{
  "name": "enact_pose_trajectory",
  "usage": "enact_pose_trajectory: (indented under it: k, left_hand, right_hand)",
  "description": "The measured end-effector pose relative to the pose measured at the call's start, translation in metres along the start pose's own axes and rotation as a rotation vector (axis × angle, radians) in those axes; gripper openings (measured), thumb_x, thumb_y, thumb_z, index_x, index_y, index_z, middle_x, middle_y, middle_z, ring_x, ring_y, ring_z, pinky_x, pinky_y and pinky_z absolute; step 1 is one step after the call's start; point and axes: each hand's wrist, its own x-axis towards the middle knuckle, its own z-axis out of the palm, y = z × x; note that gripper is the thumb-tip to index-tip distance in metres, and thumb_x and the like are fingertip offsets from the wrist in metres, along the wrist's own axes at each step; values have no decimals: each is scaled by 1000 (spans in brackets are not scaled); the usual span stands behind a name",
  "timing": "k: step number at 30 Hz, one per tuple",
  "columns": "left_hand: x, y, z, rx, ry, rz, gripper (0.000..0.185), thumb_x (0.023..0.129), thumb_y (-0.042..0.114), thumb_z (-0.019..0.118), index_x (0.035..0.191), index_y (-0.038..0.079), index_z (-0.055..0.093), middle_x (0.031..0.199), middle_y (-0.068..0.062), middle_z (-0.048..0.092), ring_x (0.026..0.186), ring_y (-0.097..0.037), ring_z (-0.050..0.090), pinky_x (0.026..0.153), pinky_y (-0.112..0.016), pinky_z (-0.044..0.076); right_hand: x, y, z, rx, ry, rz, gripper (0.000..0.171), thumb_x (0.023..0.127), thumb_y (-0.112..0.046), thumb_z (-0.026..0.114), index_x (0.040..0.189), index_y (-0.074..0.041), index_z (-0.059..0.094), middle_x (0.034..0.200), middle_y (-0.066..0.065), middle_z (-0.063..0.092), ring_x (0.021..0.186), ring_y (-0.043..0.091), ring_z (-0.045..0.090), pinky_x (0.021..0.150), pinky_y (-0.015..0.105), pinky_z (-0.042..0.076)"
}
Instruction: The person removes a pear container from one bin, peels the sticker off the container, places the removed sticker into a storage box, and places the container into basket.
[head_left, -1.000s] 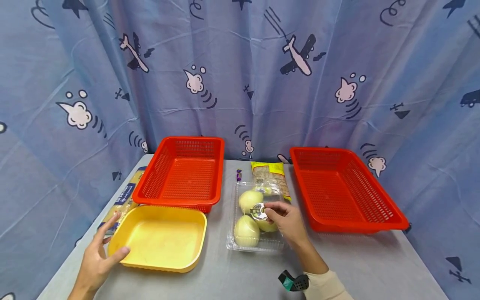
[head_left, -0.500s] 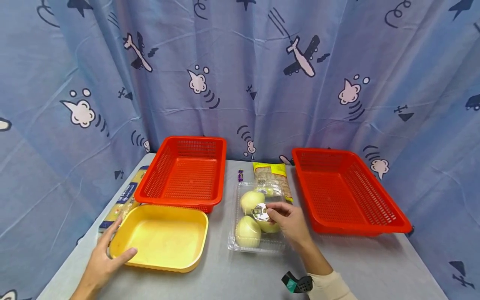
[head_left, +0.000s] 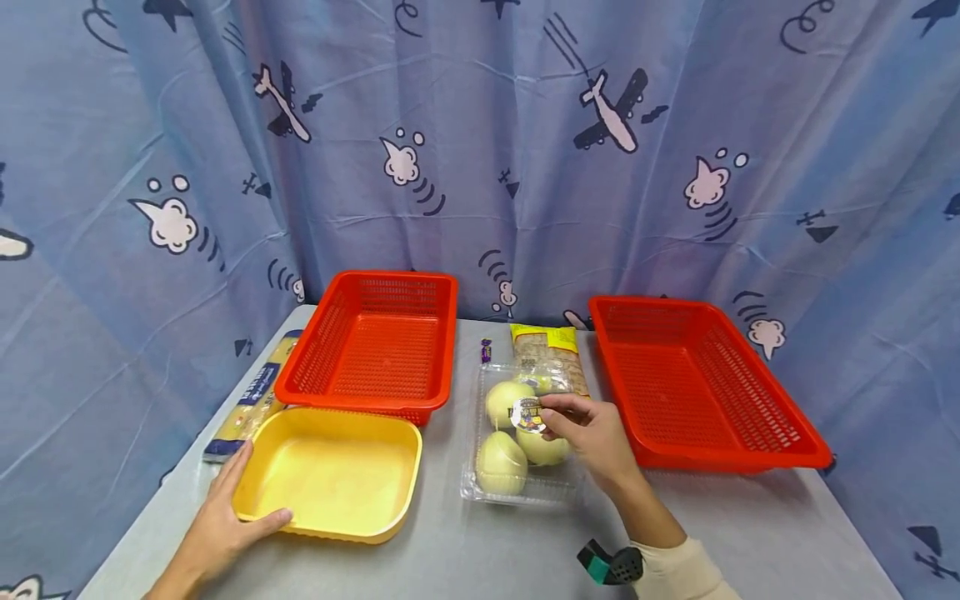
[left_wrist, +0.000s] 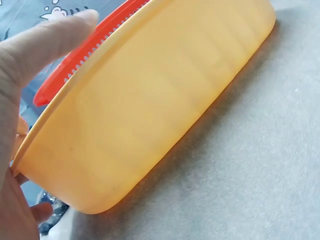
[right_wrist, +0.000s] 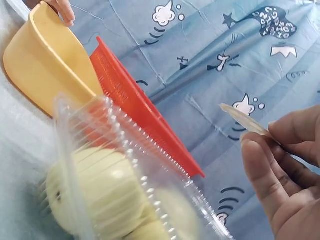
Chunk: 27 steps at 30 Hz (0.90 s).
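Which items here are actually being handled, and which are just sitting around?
In hand: round sticker pinched by right hand; clear clamshell of onions; yellow tray held by left hand.

Lying about: two red baskets, yellow-topped packet, long packet.

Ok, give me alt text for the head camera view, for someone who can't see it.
A right hand pinches a round sticker above a clear clamshell of pale onions, while the left hand grips a yellow tray. Two red baskets stand behind.
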Motion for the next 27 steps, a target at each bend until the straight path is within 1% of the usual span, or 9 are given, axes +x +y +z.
enact_pose_trajectory:
  k: [4, 6, 11, 12, 17, 20, 22, 24, 27]
  left_hand:
    - [0, 1, -1, 15, -27, -4, 118, 74, 37, 82, 155, 7, 2, 154, -30, 4, 133, -56, 12, 95, -76, 16]
    - [0, 2, -1, 22, -40, -20, 120, 73, 38, 83, 155, 8, 0, 154, -30, 4, 133, -56, 12, 95, -76, 17]
    - [0, 4, -2, 51, -60, -48, 121, 74, 41, 82, 155, 7, -1, 153, -31, 3, 132, -57, 13, 94, -76, 17]
    - [1, 4, -3, 55, -59, -43, 121, 74, 40, 82, 154, 6, -1, 153, -31, 3, 132, -57, 13, 94, -76, 17]
    - [1, 3, -3, 58, -59, -37, 120, 75, 39, 82, 154, 5, -1, 153, -32, 4, 131, -57, 14, 94, -75, 18]
    - [0, 2, -1, 48, -57, -34, 120, 74, 37, 83, 154, 4, 0, 153, -32, 4, 132, -57, 14, 95, -75, 18]
    - [-1, 1, -1, 46, -54, -28, 120, 74, 37, 83, 154, 4, 0, 153, -32, 5, 132, -57, 15, 95, -75, 19]
    - [-1, 1, -1, 42, -50, -19, 120, 74, 36, 83, 154, 4, 1, 153, -31, 5, 132, -57, 15, 95, -75, 19]
    - [0, 1, -2, 43, -48, -16, 119, 74, 37, 83, 154, 4, 1, 153, -31, 5, 132, -57, 15, 94, -75, 19]
  right_hand:
    - [0, -10, -1, 12, -56, -46, 23, 87, 10, 64, 107, 20, 62, 99, 35, 61, 69, 20, 66, 67, 33, 57]
    - [1, -16, -1, 6, -71, -56, 23, 87, 11, 63, 109, 19, 62, 99, 34, 61, 70, 20, 66, 68, 32, 56]
    - [3, -30, 3, -16, -94, -64, 25, 87, 11, 62, 111, 18, 62, 93, 31, 62, 71, 21, 67, 70, 32, 56]
    - [4, -33, 5, -18, -101, -68, 26, 87, 11, 62, 111, 17, 62, 92, 30, 63, 72, 21, 67, 70, 32, 56]
    - [8, -43, 15, -19, -137, -98, 26, 87, 10, 63, 112, 16, 62, 92, 29, 64, 74, 24, 68, 71, 32, 56]
    - [10, -46, 22, -7, -153, -107, 27, 86, 11, 64, 112, 16, 62, 94, 29, 64, 75, 29, 68, 71, 33, 56]
    - [11, -46, 28, 8, -158, -111, 27, 85, 12, 64, 111, 17, 62, 94, 29, 64, 73, 31, 68, 71, 35, 56]
    - [12, -47, 35, 28, -160, -110, 27, 84, 12, 65, 111, 17, 63, 94, 29, 64, 72, 30, 68, 70, 37, 56]
    - [13, -50, 46, 56, -169, -113, 27, 83, 13, 66, 110, 17, 63, 94, 28, 65, 72, 25, 68, 70, 38, 56]
